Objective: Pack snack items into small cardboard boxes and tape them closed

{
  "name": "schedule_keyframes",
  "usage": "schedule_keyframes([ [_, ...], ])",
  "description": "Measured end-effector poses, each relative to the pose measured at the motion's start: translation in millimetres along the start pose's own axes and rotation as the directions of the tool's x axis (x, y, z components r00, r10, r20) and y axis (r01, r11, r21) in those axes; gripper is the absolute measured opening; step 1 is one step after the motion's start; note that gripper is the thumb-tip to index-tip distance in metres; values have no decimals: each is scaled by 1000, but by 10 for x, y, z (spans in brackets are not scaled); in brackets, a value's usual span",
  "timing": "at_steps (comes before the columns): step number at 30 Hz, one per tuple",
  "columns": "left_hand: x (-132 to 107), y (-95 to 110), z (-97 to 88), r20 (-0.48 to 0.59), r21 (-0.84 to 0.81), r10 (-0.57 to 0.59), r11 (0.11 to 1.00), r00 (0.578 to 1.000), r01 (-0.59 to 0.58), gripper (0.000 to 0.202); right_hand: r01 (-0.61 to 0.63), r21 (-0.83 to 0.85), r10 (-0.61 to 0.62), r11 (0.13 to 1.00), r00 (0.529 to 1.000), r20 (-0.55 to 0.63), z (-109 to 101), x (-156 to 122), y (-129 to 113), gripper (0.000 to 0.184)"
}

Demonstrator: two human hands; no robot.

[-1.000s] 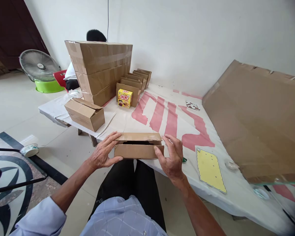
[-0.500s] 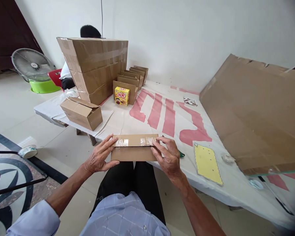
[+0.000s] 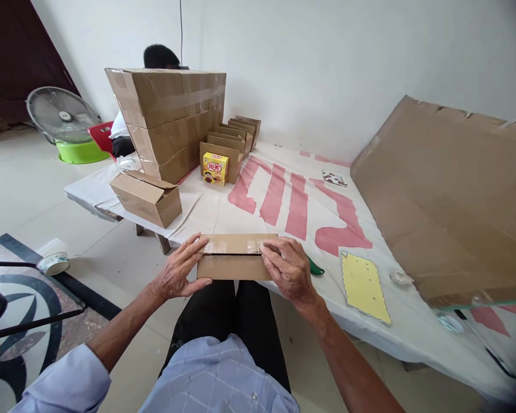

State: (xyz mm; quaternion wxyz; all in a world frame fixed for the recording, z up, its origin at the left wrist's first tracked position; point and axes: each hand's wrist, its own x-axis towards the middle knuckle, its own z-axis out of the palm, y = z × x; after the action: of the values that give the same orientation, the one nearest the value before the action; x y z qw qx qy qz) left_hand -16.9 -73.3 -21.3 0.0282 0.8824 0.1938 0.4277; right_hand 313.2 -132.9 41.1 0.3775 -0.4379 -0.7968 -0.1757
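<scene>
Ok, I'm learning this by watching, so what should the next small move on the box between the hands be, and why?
I'd probably press the cardboard box gently along its top seam: a thin dark gap still shows there. The left hand is at one end to steady it, and the right hand has its fingers by the seam's other end.

I'd call this a small packing workroom: taped cartons [image 3: 167, 126] stacked beyond the fingers [image 3: 192, 249] and to their left, on a cloth-covered table [image 3: 279, 226] – plus, farther left of them, a big fan [image 3: 64, 117] above plain floor tiles [image 3: 17, 192].
</scene>
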Motion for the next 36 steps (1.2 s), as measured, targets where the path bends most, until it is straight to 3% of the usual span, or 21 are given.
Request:
schedule_keyframes([
  [14, 80, -42, -3, 48, -17, -54, 998, 997, 55, 62, -2, 69, -1, 998, 999, 44, 40, 98, 86, 28],
  [19, 208, -61, -44, 90, -56, -111, 992, 990, 116, 71, -3, 41, 1, 999, 999, 45, 103, 238, 170, 28],
  [24, 417, -136, -62, 157, -130, -217, 963, 964, 238, 91, -35, 17, 37, 999, 997, -69, 113, 297, 208, 36],
  [29, 605, -270, -58, 213, -202, -271, 928, 939, 314, 102, 15, 2, -15, 1000, 986, 168, 89, 303, 213, 37],
  [31, 647, -321, -76, 243, -249, -319, 892, 916, 377, 98, 36, -19, -31, 999, 978, 206, 56, 309, 210, 32],
  [34, 685, -382, -120, 268, -317, -402, 821, 875, 475, 76, 85, -54, -76, 995, 985, 154, -50, 268, 121, 10],
  [36, 704, -408, -138, 254, -338, -445, 791, 859, 510, 66, 142, -67, -133, 988, 983, 127, -141, 186, 3, 12],
])
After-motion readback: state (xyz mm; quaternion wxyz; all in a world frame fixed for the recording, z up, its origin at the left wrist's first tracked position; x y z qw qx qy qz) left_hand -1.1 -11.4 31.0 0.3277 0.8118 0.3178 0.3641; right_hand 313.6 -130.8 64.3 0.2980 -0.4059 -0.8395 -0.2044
